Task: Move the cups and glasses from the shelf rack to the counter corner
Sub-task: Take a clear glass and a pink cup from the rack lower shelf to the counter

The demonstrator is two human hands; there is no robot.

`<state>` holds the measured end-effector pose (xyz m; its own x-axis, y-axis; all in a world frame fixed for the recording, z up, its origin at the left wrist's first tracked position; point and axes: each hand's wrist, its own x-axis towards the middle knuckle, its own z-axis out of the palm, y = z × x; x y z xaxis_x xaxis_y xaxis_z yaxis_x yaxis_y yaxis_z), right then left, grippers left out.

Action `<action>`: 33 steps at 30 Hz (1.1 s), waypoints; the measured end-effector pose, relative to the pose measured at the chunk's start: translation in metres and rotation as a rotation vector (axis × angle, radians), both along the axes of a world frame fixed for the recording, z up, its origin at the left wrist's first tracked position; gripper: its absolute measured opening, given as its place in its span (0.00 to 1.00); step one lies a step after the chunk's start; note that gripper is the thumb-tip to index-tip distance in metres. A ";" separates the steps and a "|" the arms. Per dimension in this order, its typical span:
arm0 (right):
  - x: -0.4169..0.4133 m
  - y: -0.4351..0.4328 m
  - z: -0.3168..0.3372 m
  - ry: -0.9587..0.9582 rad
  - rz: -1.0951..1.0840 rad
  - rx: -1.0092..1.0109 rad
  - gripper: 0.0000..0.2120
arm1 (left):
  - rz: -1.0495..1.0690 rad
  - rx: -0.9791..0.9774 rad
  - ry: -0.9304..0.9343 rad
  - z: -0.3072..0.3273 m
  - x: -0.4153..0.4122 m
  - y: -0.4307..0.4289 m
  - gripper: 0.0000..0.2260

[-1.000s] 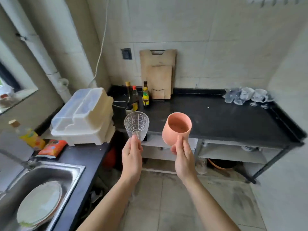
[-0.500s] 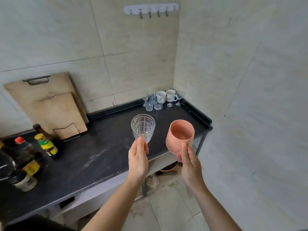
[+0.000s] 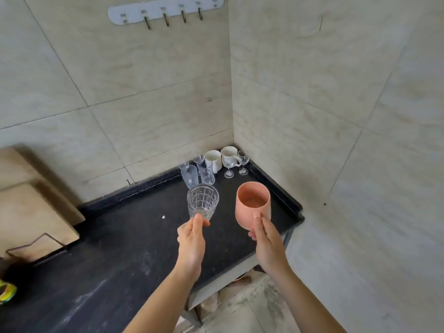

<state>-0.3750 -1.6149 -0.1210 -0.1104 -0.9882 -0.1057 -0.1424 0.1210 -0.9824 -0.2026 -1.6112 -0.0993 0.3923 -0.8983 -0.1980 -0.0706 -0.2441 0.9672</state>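
Note:
My left hand [image 3: 191,239] pinches the base of a clear patterned glass [image 3: 202,200], held upright above the black counter [image 3: 125,248]. A pink cup [image 3: 252,202] is gripped at its lower side by my right hand [image 3: 266,241], also above the counter near its right end. In the far corner stand several clear tumblers [image 3: 198,174], two white mugs [image 3: 221,157] and stemmed glasses [image 3: 243,161]. The shelf rack is out of view.
Wooden cutting boards [image 3: 31,207] lean on the tiled wall at the left, with a wire stand in front. A hook rail [image 3: 165,9] hangs high on the wall. The right wall closes the corner. A bottle cap [image 3: 6,290] shows at the left edge.
The view has swung right and closer to the counter corner. Both hands have carried the glass and the pink cup forward, over the counter and nearer the grouped glassware.

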 end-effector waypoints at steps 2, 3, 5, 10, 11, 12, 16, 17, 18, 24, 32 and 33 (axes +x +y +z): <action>-0.001 -0.031 -0.004 0.005 0.011 0.033 0.23 | -0.007 0.026 0.026 -0.009 0.002 -0.025 0.19; 0.000 -0.045 -0.007 0.008 0.016 0.054 0.26 | -0.024 0.047 0.044 -0.014 0.002 -0.038 0.19; 0.000 -0.072 -0.014 0.010 0.019 0.103 0.28 | -0.064 0.078 0.085 -0.025 0.003 -0.062 0.19; 0.009 -0.140 -0.039 0.028 0.004 0.188 0.26 | -0.119 0.131 0.228 -0.060 0.006 -0.133 0.16; 0.010 -0.152 -0.045 0.037 -0.010 0.196 0.26 | -0.137 0.158 0.229 -0.068 0.007 -0.147 0.16; 0.012 -0.166 -0.049 0.052 -0.020 0.201 0.25 | -0.160 0.184 0.230 -0.075 0.009 -0.163 0.16; 0.014 -0.210 -0.075 0.129 -0.023 0.250 0.18 | -0.213 0.286 0.264 -0.097 0.012 -0.219 0.15; 0.013 -0.220 -0.083 0.145 -0.026 0.264 0.17 | -0.226 0.306 0.270 -0.104 0.012 -0.231 0.15; 0.012 -0.229 -0.090 0.156 -0.029 0.274 0.17 | -0.233 0.325 0.273 -0.110 0.011 -0.242 0.15; 0.011 -0.270 -0.128 0.199 -0.014 0.338 0.17 | -0.234 0.400 0.299 -0.145 0.002 -0.281 0.14; 0.001 -0.329 -0.159 0.220 0.062 0.349 0.22 | -0.109 0.444 0.327 -0.172 -0.023 -0.315 0.13; -0.001 -0.333 -0.161 0.212 0.066 0.356 0.22 | -0.096 0.445 0.325 -0.174 -0.026 -0.317 0.13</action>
<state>-0.3756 -1.9478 -0.2821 -0.1043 -0.8998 -0.4238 -0.3554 0.4317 -0.8291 -0.2284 -1.9284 -0.2728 0.1680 -0.7293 -0.6633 0.1720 -0.6408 0.7482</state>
